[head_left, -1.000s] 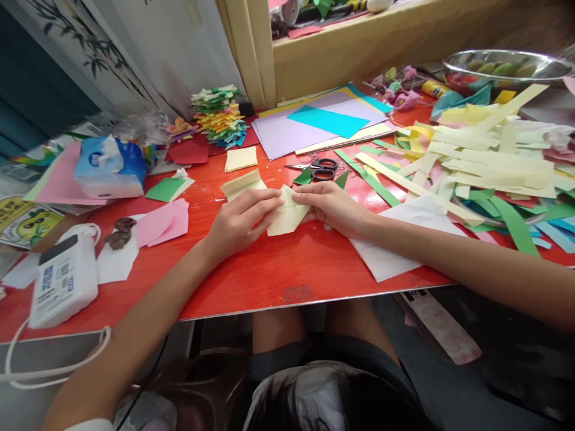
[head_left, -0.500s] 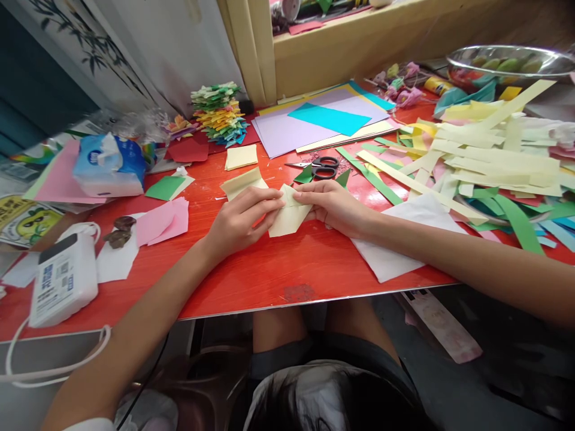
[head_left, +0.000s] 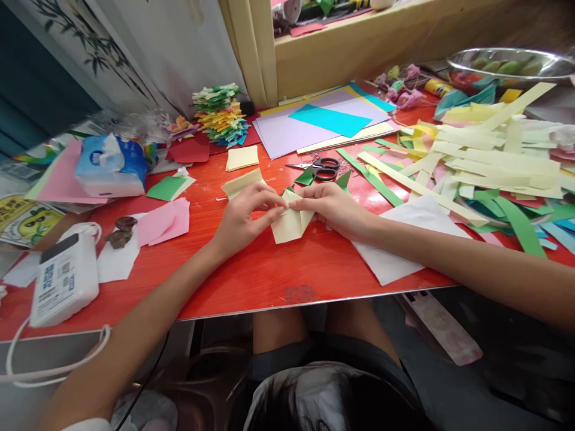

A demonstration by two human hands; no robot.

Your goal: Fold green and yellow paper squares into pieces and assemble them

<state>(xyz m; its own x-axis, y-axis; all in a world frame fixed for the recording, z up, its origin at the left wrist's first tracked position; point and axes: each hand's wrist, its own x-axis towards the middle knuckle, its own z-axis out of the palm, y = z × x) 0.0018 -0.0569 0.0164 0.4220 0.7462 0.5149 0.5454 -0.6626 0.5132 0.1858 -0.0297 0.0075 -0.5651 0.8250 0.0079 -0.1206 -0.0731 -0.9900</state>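
A small pale yellow sheet of folded paper (head_left: 290, 229) is held between both hands above the red table, creased near its top. My left hand (head_left: 251, 212) pinches its upper left edge with thumb and fingertips. On the other side, my right hand (head_left: 335, 206) grips the upper right part, its lower fingers partly hidden behind the paper. Just beyond my left hand lies another creased pale yellow paper (head_left: 244, 181). Behind my right hand are black-handled scissors (head_left: 325, 169) and small green paper pieces (head_left: 305, 176).
A stack of yellow squares (head_left: 242, 158) lies farther back. Purple sheets (head_left: 278, 129) rest near the wall. Paper strips (head_left: 485, 161) heap up at right, beside a white tissue (head_left: 404, 251). A white power strip (head_left: 65, 281) and tissue pack (head_left: 110, 167) are at left.
The held paper has shifted slightly down and its folds have opened, showing creases in the middle. My left fingers have moved to its upper edge, more curled than before.
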